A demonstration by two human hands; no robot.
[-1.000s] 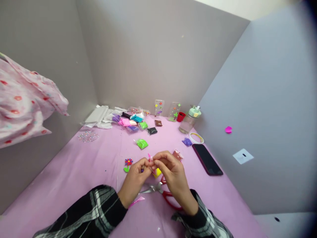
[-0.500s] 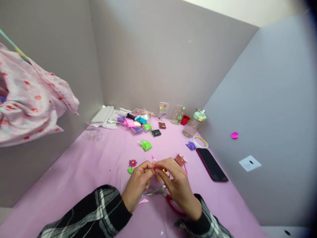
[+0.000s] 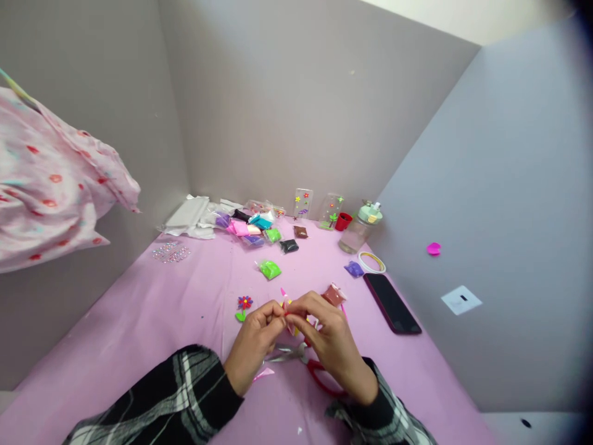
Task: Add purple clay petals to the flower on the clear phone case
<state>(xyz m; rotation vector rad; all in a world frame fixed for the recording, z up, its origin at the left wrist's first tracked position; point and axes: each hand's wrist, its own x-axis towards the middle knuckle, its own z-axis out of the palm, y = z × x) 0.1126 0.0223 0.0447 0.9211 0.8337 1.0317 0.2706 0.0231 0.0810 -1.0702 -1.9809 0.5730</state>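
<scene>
My left hand (image 3: 259, 334) and my right hand (image 3: 324, 327) meet fingertip to fingertip, both closed in a pinch. Between them shows a tiny bit of red clay (image 3: 286, 313), mostly covered by the fingers. Behind the fingers lie yellow and pink pieces, only partly visible. Under my hands rest scissors with red handles (image 3: 319, 378), their blades pointing left. A pink scrap (image 3: 264, 373) lies beside the blades. Left of my hands is a clay flower (image 3: 245, 302) with a red and blue head and a green leaf. A packet of reddish-brown clay (image 3: 333, 295) sits behind my right hand.
A green clay packet (image 3: 269, 269) lies ahead, with several coloured packets (image 3: 245, 228) behind it. Two decorated clear cases (image 3: 303, 203), a red cup (image 3: 343, 222) and a bottle (image 3: 356, 235) stand by the wall. A phone (image 3: 393, 304) and a tape roll (image 3: 372, 262) are at right.
The whole view has shifted slightly. My hands stay pinched together, with the fingers only slightly moved around the red bit.
</scene>
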